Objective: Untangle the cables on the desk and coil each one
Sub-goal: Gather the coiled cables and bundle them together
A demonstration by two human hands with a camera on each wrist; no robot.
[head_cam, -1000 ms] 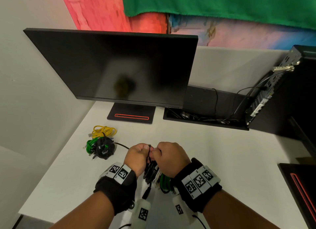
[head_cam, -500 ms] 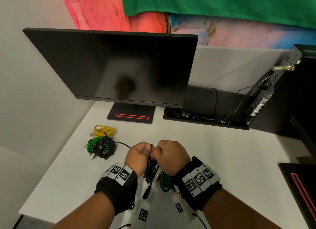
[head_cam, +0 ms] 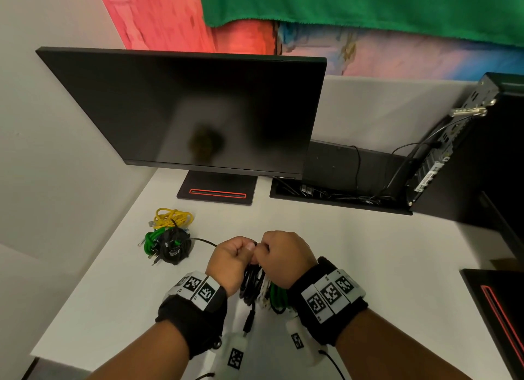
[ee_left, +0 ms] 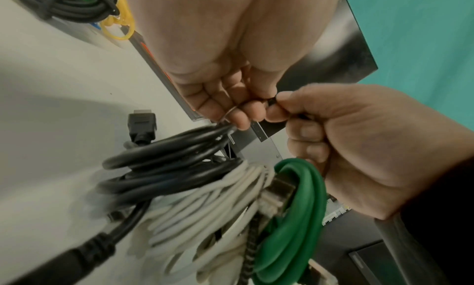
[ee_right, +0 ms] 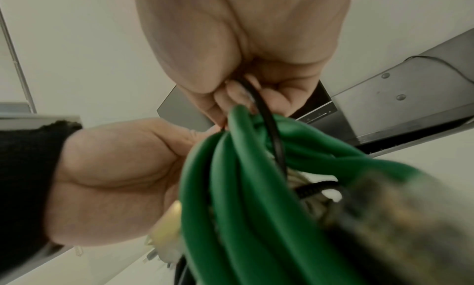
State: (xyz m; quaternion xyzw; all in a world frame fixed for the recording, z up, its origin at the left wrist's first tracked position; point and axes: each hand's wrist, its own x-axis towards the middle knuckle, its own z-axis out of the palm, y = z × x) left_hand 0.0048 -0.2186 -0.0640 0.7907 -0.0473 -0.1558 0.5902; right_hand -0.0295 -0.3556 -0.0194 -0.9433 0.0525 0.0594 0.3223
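Black, white and green cables (ee_left: 195, 180) hang limp yet springy between left hand (head_cam: 229, 262) and right hand (head_cam: 286, 256), both pinching a thin strand (ee_left: 272, 101) at the top, best gripped near plugs.

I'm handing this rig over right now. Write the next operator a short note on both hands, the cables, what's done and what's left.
Left hand and right hand: both pinch the top of a hanging bundle of black, white and green cables above the white desk.
Second pile, yellow, green and black cables, lies near the black monitor's base.
Done: no cable visibly separated.
Left: untangle both piles and coil each cable.
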